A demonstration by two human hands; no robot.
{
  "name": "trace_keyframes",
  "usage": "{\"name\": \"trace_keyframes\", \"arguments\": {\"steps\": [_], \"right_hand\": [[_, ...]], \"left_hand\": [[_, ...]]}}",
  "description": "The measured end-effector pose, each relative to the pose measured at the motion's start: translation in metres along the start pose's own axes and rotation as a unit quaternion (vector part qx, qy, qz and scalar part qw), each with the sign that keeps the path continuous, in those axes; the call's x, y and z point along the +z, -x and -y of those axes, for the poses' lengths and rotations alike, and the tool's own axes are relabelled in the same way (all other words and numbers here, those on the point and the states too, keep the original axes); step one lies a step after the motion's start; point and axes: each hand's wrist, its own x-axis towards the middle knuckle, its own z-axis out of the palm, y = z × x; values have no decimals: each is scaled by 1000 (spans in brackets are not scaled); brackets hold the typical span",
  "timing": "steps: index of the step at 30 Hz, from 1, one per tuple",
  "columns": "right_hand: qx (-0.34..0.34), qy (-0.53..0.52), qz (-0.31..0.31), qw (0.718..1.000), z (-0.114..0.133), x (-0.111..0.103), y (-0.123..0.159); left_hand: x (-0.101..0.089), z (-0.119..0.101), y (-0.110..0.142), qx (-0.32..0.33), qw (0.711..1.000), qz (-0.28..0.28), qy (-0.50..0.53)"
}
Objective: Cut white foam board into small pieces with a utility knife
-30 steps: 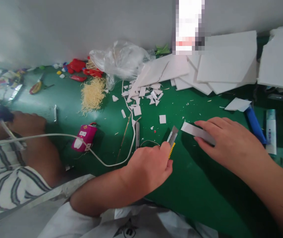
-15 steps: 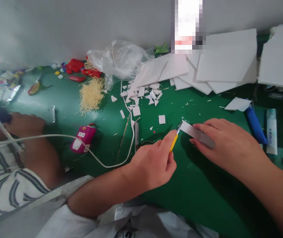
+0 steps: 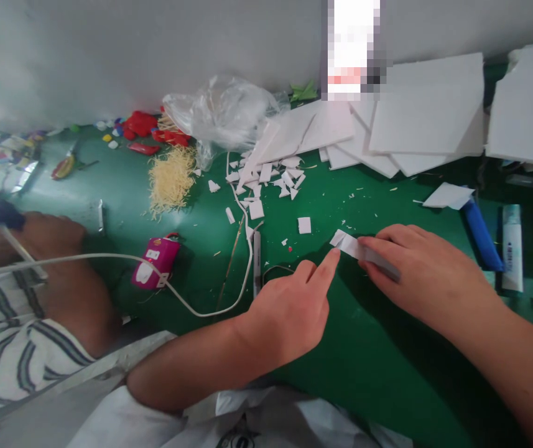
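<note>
My right hand [image 3: 420,267] grips a narrow strip of white foam board [image 3: 351,245] between thumb and fingers, its far end pointing left. A line or break shows across the strip near that end. My left hand [image 3: 291,305] is closed with its index finger stretched out, the fingertip at the strip's left end. The yellow craft knife it held a moment ago is now hidden behind the hand. Just beyond lies a small white foam square [image 3: 304,225]. Further off is a pile of cut white foam scraps [image 3: 266,174].
White foam boards [image 3: 427,106] are stacked at the back right. A magenta box [image 3: 157,262] with a white cable [image 3: 201,312] sits left. Straw-coloured shreds [image 3: 171,180] and a plastic bag [image 3: 229,112] lie behind. A tube [image 3: 512,249] stands right. Another person's arm [image 3: 56,249] rests at far left.
My left hand has turned, so the yellow knife no longer shows and the index fingertip meets the strip. The strip's left end has shifted slightly left and now shows a line across it.
</note>
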Motion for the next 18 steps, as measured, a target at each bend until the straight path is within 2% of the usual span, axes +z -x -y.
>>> {"name": "trace_keyframes", "arguments": {"steps": [7,12,18], "right_hand": [[20,3,-11,1000,3,3,1],[29,-14,14,999,2,2,0],[43,-15,-7,999,5,3,0]], "left_hand": [[-1,-3,0,5,1000,16,-13],[-1,-8,-1,9,999,4,-48],[-1,-14,-2,4,998,-7,-58]]}}
